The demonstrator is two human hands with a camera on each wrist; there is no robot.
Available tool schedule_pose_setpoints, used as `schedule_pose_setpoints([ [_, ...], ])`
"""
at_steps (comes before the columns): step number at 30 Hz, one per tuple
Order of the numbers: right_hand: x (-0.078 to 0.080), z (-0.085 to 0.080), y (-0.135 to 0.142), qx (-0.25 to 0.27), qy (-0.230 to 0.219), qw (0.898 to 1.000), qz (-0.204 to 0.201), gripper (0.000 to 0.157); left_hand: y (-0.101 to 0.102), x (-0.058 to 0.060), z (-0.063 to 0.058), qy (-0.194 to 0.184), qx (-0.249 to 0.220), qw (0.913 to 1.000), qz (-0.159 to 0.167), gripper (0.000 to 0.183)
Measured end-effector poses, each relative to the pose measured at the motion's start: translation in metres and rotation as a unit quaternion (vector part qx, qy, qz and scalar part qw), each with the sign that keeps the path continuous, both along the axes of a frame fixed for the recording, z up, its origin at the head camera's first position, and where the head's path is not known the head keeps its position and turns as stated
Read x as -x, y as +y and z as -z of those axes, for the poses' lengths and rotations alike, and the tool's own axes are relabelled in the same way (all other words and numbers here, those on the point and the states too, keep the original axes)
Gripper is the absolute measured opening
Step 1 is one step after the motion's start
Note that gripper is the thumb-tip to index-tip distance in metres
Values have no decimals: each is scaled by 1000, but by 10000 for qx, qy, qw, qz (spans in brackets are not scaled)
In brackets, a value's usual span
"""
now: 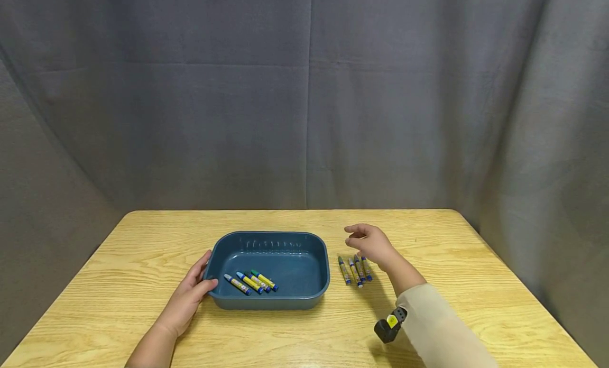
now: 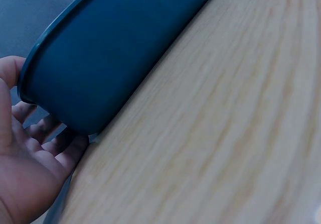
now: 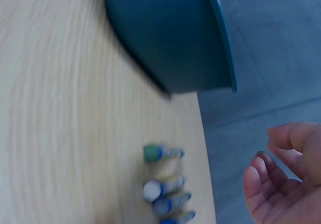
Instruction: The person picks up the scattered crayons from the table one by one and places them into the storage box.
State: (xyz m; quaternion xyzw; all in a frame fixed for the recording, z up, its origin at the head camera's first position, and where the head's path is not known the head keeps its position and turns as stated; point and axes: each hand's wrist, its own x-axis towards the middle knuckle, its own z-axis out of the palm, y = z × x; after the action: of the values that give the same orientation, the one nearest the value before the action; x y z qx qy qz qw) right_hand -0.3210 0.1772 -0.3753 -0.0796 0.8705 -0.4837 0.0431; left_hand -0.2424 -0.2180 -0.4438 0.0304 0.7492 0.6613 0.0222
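A dark teal plastic basin (image 1: 301, 275) stands left of the table's middle. My left hand (image 1: 187, 294) grips its left end, thumb over the rim and fingers along the outer wall. In the left wrist view, those fingers (image 2: 47, 133) reach low against the basin's side. Several crayons (image 1: 249, 283) with yellow wrappers and blue ends lie slanted inside, toward the front left. Just right of the basin, several more crayons (image 1: 354, 270) lie side by side on the wood. Above their far ends hovers my right hand (image 1: 373, 245), fingers loosely bent, with nothing in it.
The light wooden table (image 1: 266, 341) has its far edge close to a grey curtain (image 1: 304, 119), which also hangs at both sides. A small black device (image 1: 390, 325) is strapped at the right sleeve (image 1: 437, 325).
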Motion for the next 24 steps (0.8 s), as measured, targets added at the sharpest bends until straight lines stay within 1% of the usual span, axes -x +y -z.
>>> schedule_pose_setpoints([
  [4,-2,9,12,-50,-95,9997,217,40,0,0,0,-14,25,10000,-19,71],
  [10,-3,23,25,-172,-288,9982,497,40,-1,1,2,83,17,10000,0,71],
  [18,-6,39,33,-96,-454,9966,686,42,-1,1,2,65,-7,10000,23,71],
  [24,-6,46,34,-320,-524,9944,865,42,0,1,1,36,14,10000,16,71],
])
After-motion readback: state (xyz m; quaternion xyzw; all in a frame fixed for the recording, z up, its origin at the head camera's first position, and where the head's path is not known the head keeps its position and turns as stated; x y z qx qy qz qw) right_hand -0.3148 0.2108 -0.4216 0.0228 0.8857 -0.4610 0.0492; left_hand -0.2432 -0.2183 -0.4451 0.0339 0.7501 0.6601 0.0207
